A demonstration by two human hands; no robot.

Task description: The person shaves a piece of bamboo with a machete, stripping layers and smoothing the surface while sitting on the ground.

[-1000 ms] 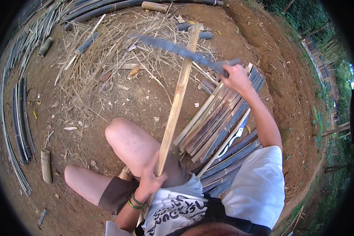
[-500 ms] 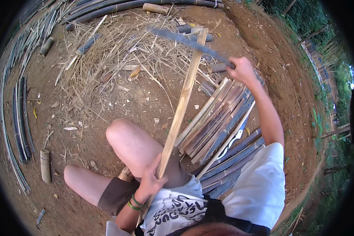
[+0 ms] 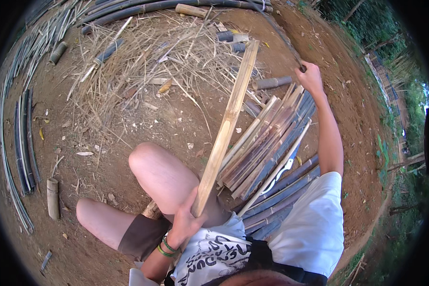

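My left hand (image 3: 186,220) is closed around the lower end of a pale split bamboo slat (image 3: 228,121), close to my bent leg. The slat slants away up and to the right, its inner face showing. Out at the upper right, my right hand (image 3: 311,77) grips a long, dark-bladed machete (image 3: 282,35) by its handle. Its thin blade points up and to the left, apart from the slat. Beneath my right arm lies a stack of split bamboo strips (image 3: 267,148), with darker bamboo pieces (image 3: 283,190) beside it.
A heap of thin shavings (image 3: 128,71) covers the ground ahead. Dark bamboo poles (image 3: 176,10) lie at the far edge. Long strips (image 3: 14,95) line the left side, with a short bamboo piece (image 3: 53,198) nearer. A short cut tube (image 3: 271,83) rests beyond the stack.
My right hand has risen up and to the right, swinging the machete off the slat's far end. The slat has tilted slightly to the right in my left hand.
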